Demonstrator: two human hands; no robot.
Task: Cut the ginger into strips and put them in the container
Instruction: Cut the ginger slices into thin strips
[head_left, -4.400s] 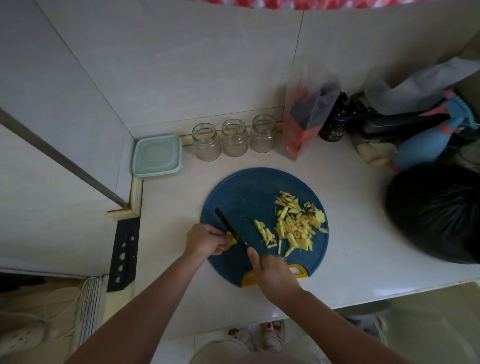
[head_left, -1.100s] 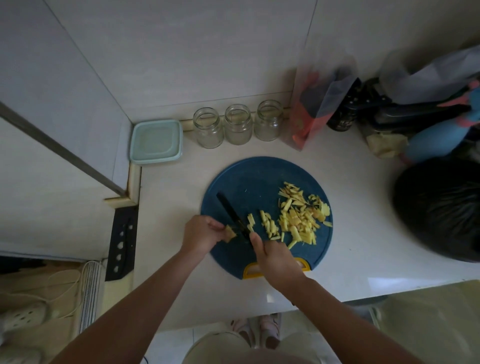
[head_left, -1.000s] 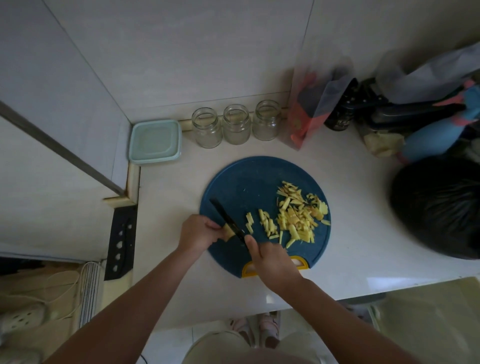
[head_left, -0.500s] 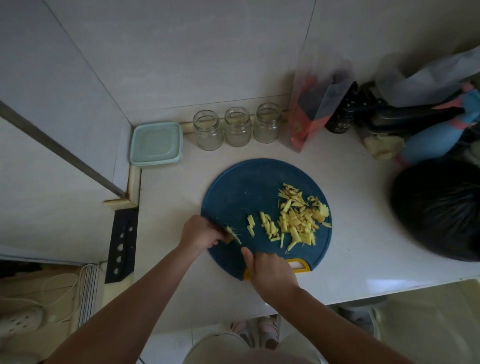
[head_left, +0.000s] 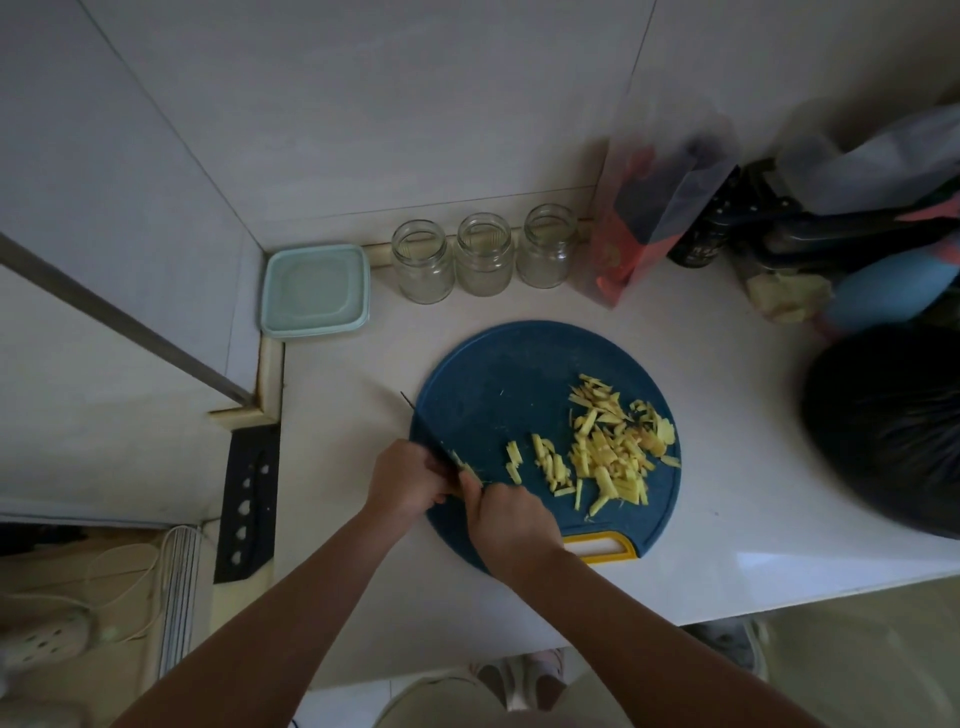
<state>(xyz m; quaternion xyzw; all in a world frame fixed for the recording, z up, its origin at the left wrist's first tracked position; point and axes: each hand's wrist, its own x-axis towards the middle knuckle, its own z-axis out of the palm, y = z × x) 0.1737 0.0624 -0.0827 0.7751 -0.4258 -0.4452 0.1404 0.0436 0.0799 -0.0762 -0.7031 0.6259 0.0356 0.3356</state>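
Note:
A round blue cutting board (head_left: 498, 384) lies on the white counter. A heap of yellow ginger strips (head_left: 608, 447) covers its right half. My right hand (head_left: 511, 519) grips a black knife (head_left: 423, 423), whose blade runs up-left past the board's left edge. My left hand (head_left: 405, 480) pinches a small remaining ginger piece (head_left: 464, 466) right against the blade, with most of that piece hidden by my fingers. A pale green lidded container (head_left: 314, 291) sits in the back left corner.
Three open glass jars (head_left: 483, 254) stand in a row behind the board. A red and clear bag (head_left: 654, 208) and a cluttered pile sit at the back right. A black bag (head_left: 888, 426) lies right of the board. The counter's edge runs near me.
The knife and both hands have shifted left to the board's left edge. The ginger piece under my left hand has become smaller, and a few more strips lie beside the heap.

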